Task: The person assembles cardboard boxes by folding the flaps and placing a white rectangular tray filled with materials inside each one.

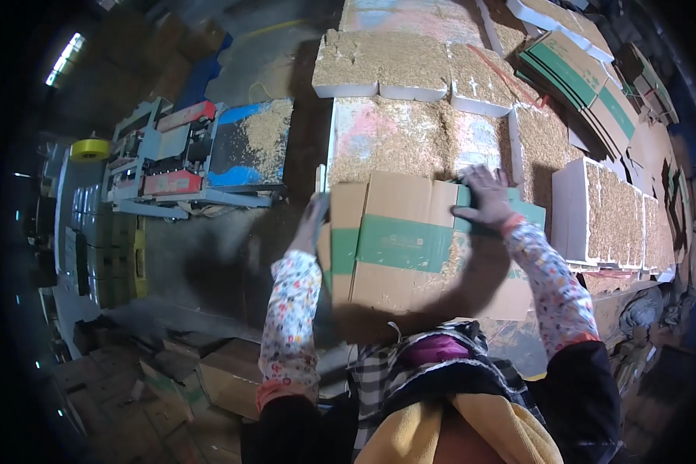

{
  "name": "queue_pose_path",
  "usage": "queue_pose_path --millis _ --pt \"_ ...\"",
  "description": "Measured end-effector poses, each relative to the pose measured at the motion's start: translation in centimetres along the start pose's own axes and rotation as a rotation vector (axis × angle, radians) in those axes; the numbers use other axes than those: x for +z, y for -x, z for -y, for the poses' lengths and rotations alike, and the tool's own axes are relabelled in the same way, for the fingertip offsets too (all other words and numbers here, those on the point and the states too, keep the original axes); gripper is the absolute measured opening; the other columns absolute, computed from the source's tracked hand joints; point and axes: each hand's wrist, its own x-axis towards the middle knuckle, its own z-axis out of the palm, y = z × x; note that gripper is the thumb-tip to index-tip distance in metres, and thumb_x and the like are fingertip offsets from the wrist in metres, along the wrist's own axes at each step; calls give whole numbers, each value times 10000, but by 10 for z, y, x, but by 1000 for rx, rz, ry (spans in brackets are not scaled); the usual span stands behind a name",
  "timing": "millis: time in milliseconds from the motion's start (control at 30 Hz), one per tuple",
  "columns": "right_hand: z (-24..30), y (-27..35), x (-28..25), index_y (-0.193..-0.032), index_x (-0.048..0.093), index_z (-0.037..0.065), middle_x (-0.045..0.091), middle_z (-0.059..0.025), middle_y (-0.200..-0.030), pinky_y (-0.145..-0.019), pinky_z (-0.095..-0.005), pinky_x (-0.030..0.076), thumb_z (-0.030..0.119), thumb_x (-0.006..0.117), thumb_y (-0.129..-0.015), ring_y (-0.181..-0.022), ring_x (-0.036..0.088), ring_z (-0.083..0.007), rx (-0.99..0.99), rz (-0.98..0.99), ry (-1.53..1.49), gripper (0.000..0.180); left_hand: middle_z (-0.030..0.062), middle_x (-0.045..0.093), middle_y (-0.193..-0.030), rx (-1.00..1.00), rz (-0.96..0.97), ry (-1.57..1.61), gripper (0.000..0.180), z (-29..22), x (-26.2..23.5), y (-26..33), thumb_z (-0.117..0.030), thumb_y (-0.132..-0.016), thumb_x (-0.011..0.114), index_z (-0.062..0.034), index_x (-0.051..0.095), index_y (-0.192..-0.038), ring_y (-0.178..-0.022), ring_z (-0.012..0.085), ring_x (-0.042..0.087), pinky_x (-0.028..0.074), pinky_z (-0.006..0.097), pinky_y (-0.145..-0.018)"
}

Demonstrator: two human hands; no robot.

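A flattened cardboard box [398, 282], brown with a green band, lies in front of me on the work table. My right hand [487, 197] rests palm down on its far right part, fingers spread. At the left edge of the cardboard is my left hand [309, 224], seen side-on, its fingers stretched out along that edge and partly in shadow. Wood-shaving-like flakes are scattered on the right half of the cardboard. Both forearms wear flowered sleeve covers.
Beyond the cardboard, white trays [414, 90] hold tan flakes. More flake-filled white boxes [572, 213] stand at the right, below stacked flat cartons [580, 89]. A carton-sealing machine [174, 155] with red parts stands at the left. Cartons [232, 375] lie at lower left.
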Motion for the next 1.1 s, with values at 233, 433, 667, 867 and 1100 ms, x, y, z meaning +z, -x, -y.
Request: queue_pose_path --millis 233,433,667,867,1100 --pt "118 -84 -13 -1360 380 41 427 -247 -1333 -1093 -473 210 742 428 -771 -1301 345 -353 -106 310 -276 917 150 471 -1326 16 -116 -448 666 -7 -29 -67 -386 -858 616 -77 353 -1385 -1202 282 478 377 375 -995" --pt "23 -105 -14 -1003 673 3 637 -234 -1038 -934 -379 421 783 360 -778 -1055 568 -372 238 733 -329 870 211 583 -1123 205 364 -1614 627 -82 74 -112 -587 -878 423 -62 568 -1188 -1069 344 547 404 428 -943" --pt "-117 -195 19 -1219 557 51 611 -183 -1108 -867 -377 457 453 586 -859 -1046 563 -277 371 -196 -1034 540 172 435 -1338 266 -479 -1372 797 -34 130 -291 -673 -819 421 -71 396 -1341 -1238 351 401 309 574 -974" --pt "-314 -241 -41 -847 498 178 272 21 -588 -529 -287 315 518 688 -768 -524 321 -140 902 -898 -2242 397 264 340 -1388 541 -380 -1473 767 72 307 -367 -548 -907 381 56 292 -1372 -1291 412 303 218 555 -1061" --pt "-506 -281 -9 -1363 367 97 329 -114 -1426 -1075 -342 316 272 672 -811 -1271 385 -215 976 -1132 -568 654 213 471 -1271 647 804 -787 516 -66 436 -287 -304 -871 592 -7 446 -1266 -1186 372 440 342 419 -1005"
